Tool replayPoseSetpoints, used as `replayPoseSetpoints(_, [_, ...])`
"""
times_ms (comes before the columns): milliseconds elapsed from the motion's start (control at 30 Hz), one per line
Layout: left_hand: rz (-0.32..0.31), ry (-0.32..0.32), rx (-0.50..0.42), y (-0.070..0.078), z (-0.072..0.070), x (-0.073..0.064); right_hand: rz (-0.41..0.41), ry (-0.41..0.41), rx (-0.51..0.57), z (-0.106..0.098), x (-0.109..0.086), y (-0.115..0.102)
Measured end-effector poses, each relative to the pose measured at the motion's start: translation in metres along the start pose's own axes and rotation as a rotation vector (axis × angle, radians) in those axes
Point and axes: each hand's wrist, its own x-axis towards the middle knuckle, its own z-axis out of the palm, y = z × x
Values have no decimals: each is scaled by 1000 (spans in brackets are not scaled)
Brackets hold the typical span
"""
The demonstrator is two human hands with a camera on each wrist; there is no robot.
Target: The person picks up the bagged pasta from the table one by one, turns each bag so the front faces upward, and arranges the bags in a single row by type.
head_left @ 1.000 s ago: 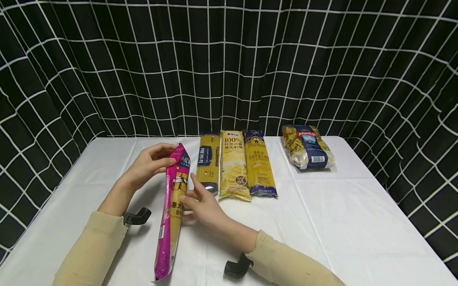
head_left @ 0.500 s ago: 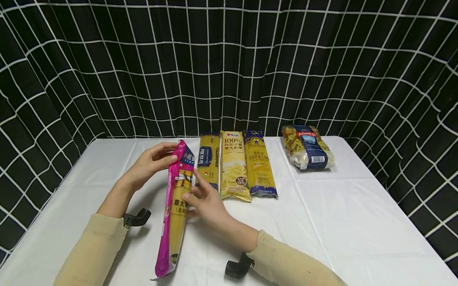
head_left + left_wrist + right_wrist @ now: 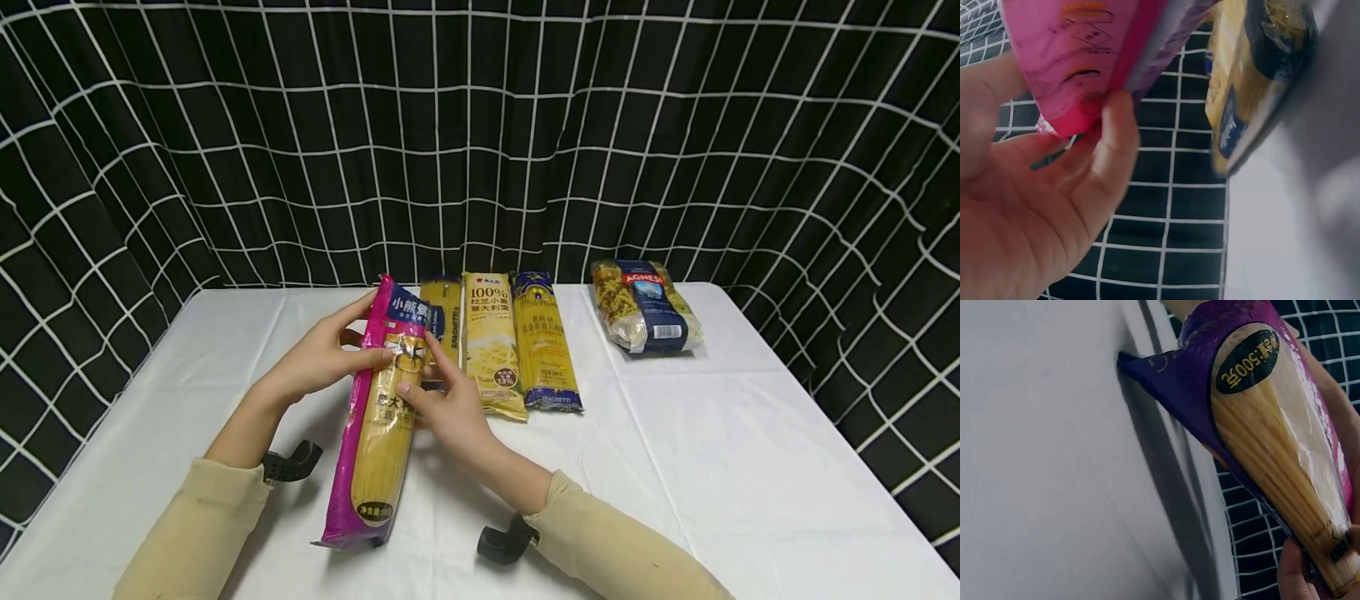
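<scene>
Both hands hold a pink and purple bag of spaghetti [image 3: 382, 450] with a clear front window, tilted over the left part of the table. My left hand [image 3: 318, 354] grips its upper left side, thumb across the front and the other fingers behind. My right hand [image 3: 453, 408] holds the right edge, thumb on the window. In the left wrist view the pink back of the bag [image 3: 1085, 56] lies against the fingers. The right wrist view shows the lower end of the bag [image 3: 1266, 425] above the white cloth. The bag partly hides a La Sicilia spaghetti pack [image 3: 450, 321].
Right of that pack lie a cream pasta pack [image 3: 491, 342] and a yellow and blue spaghetti pack [image 3: 547, 350], side by side. An Agnesi pasta bag [image 3: 647, 308] lies farther right. A black curtain with a white grid [image 3: 480, 142] surrounds the white-covered table [image 3: 712, 467].
The bag of spaghetti has turned so its window faces up toward the head camera, and has shifted slightly right and away. My left thumb has moved onto its front; both hands stay on it.
</scene>
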Motion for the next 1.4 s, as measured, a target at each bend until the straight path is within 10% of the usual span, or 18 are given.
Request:
replayPoseSetpoints(867, [-76, -35, -163, -26, -10, 1, 107, 8, 101, 9, 8, 17])
replayPoseSetpoints(1400, [-178, 109, -208, -35, -9, 8, 82, 59, 114, 5, 41, 0])
